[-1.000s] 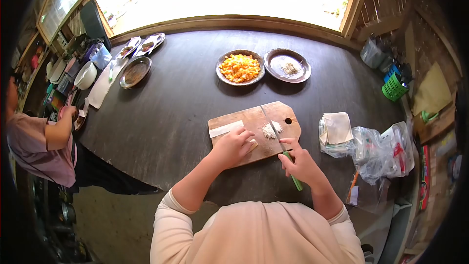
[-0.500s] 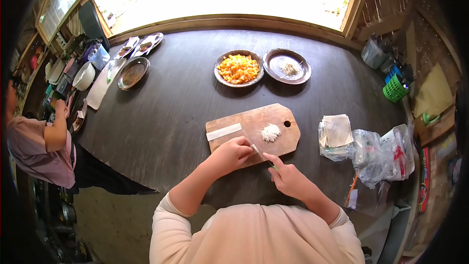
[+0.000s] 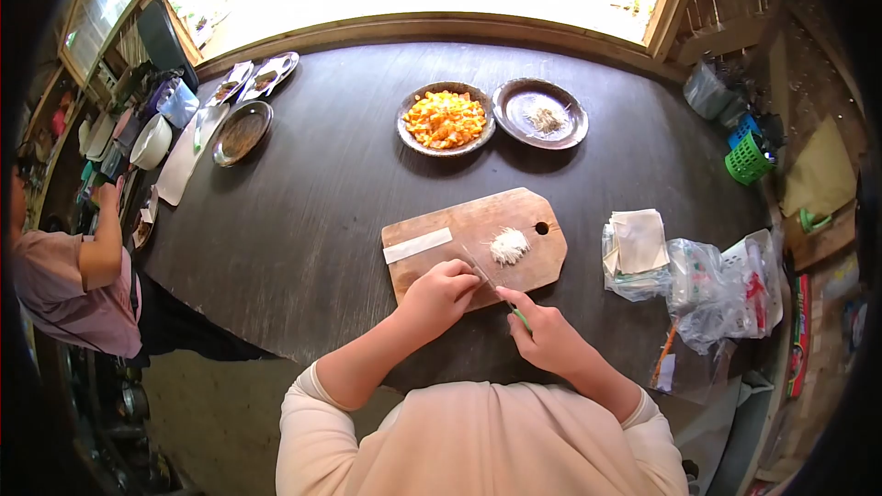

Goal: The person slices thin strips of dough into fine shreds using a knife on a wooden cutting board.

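Observation:
A wooden cutting board (image 3: 432, 266) with a hole near its right end lies on the dark table in front of me. My right hand (image 3: 548, 335) is closed round the green handle of a knife (image 3: 521, 317), whose thin blade reaches over the board beside my left fingertips. My left hand (image 3: 441, 296) presses down on the board with bent fingers, and the white strip under them is mostly hidden. Another flat white strip (image 3: 418, 245) lies at the board's left end. A small heap of fine white shreds (image 3: 508, 245) sits near the hole.
Beyond the board stand a bowl of orange diced food (image 3: 446, 119) and a brown plate (image 3: 542, 115) with a little dry stuff on it. To the right lie stacked pale sheets (image 3: 637, 243) and plastic bags (image 3: 717, 289). Another person (image 3: 73, 276) works at the left.
The knife and right hand have shifted slightly, with the blade now close against the left fingertips. The white end that showed there is now hidden. The view has tilted slightly.

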A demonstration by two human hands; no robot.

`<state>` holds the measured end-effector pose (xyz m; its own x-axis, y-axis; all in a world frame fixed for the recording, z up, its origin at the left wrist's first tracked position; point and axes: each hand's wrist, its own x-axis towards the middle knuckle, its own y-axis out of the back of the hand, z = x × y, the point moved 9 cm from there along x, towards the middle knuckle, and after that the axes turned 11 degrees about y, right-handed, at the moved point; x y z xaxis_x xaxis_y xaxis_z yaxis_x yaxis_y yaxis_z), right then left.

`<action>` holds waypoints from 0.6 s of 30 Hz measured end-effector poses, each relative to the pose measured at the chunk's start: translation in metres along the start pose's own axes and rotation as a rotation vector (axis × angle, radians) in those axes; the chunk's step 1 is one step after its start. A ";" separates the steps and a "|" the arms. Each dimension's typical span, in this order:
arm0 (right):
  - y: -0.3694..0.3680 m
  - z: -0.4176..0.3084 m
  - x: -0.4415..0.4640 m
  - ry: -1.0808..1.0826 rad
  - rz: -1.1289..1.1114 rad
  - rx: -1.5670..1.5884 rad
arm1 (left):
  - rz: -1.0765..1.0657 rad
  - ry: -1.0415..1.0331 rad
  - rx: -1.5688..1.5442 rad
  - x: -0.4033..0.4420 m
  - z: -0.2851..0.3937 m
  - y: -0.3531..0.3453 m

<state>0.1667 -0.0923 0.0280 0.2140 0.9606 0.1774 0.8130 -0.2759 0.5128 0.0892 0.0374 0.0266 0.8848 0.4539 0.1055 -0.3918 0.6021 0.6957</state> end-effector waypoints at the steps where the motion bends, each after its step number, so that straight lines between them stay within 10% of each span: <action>1: 0.000 -0.002 0.000 -0.001 -0.004 0.003 | 0.000 0.004 -0.001 0.000 0.001 -0.001; 18: 0.010 -0.002 0.002 0.020 -0.015 -0.001 | -0.034 -0.094 0.129 -0.002 0.014 -0.006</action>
<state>0.1743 -0.0932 0.0358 0.1906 0.9638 0.1865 0.8155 -0.2612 0.5164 0.0929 0.0242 0.0322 0.9191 0.3674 0.1422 -0.3308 0.5239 0.7849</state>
